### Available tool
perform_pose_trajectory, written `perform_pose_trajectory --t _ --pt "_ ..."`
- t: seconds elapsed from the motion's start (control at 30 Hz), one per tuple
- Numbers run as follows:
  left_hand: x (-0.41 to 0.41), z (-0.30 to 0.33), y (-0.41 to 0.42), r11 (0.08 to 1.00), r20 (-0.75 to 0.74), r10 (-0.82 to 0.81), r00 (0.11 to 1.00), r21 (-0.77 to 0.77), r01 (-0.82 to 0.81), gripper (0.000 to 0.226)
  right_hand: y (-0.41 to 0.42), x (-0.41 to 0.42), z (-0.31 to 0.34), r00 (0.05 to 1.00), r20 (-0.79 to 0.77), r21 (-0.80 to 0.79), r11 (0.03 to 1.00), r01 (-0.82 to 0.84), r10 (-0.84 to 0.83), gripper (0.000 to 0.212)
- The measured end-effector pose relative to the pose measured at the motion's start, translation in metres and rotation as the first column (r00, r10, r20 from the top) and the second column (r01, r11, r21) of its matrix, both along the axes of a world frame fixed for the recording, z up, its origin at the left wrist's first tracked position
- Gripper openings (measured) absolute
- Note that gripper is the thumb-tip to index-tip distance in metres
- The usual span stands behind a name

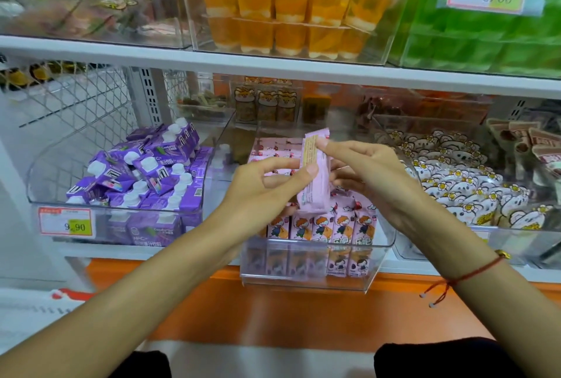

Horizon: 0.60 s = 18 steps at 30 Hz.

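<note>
Cartons of purple drink with white caps (145,171) lie heaped in a clear plastic bin (51,165) at the left end of the white shop shelf (91,256), and a red-edged price tag reading 9.90 (66,225) is fixed to the bin's front. Right of it, the left hand (267,186) is raised over the middle of the shelf, its thumb pressed against the near face of a slim pink foil snack packet (315,192) and its fingers curled round behind. The packet stands nearly upright in the air, tilted a little to the right at its top, with a beige printed strip running down its left side. It is held just above a clear middle bin (306,283) whose front juts out over an orange ledge (273,311); inside it, matching pink packets printed with a cartoon child (321,225) stand in a row. On the board above sit stacked orange jelly cups (291,34). The right hand (376,177) comes in from the other side and pinches the packet's upper edge between thumb and forefinger, its remaining fingers bent behind the packet. A thin red string bracelet (473,273) circles the right wrist. Farthest right, white packets with yellow flower faces (461,183) fill the neighbouring bin.
</note>
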<state>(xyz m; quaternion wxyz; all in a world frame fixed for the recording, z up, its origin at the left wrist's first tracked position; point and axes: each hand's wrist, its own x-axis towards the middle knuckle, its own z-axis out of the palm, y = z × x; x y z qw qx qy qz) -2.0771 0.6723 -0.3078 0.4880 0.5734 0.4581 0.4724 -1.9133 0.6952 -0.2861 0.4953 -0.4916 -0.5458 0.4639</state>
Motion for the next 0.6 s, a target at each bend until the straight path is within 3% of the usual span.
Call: perform_pose_trajectory --t 0.17,0.3,0.37,0.43,0.5,0.6 --pt "0.000 -0.002 0.003 0.999 -0.039 -0.034 0.999 0.006 0.034 0.013 0.002 -0.003 -0.003 0.998 -0.017 0.012 0.998 0.065 -0.064 0.027" --pt "0.002 -0.004 0.001 0.983 -0.187 0.014 0.982 0.185 0.021 0.021 -0.002 -0.006 -0.006 0.990 -0.007 0.172 0.975 0.138 -0.139 0.033" --pt "-0.001 -0.002 0.002 0.972 -0.163 0.051 0.985 0.237 -0.011 0.031 -0.003 -0.008 -0.004 0.997 -0.012 0.213 0.974 0.081 -0.080 0.032" --pt "-0.005 0.000 0.004 0.977 -0.044 0.040 0.998 0.211 -0.030 0.037 -0.003 -0.007 -0.003 0.999 -0.023 0.177 0.984 -0.022 0.026 0.034" --pt "-0.007 0.001 0.005 0.977 0.012 0.040 0.999 0.209 -0.041 0.037 -0.002 -0.008 -0.006 0.991 0.048 0.153 0.979 -0.134 0.128 0.038" --pt "-0.007 0.002 0.004 0.967 0.002 0.027 1.000 0.253 -0.027 0.032 -0.006 -0.016 -0.013 0.972 0.150 0.259 0.942 -0.215 0.180 0.033"
